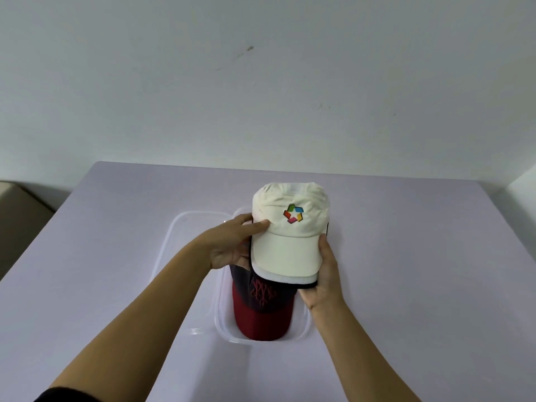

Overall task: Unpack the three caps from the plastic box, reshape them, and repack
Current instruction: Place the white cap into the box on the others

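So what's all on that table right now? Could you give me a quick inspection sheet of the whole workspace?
Surface: pale lilac table, plain and smooth.
Job's things: cream cap with a colourful logo, held above the clear plastic box; a dark edge of another cap shows just beneath its brim. Dark cap with a red brim lies in the box. The box's clear lid lies flat to the left, beside the box.
Clutter: nothing seen.
Grippers: left hand grips the cream cap's left side; right hand grips the brim's right edge.
Cables: nothing seen.
Surroundings: white wall with a few faint marks; a beige object at far left.
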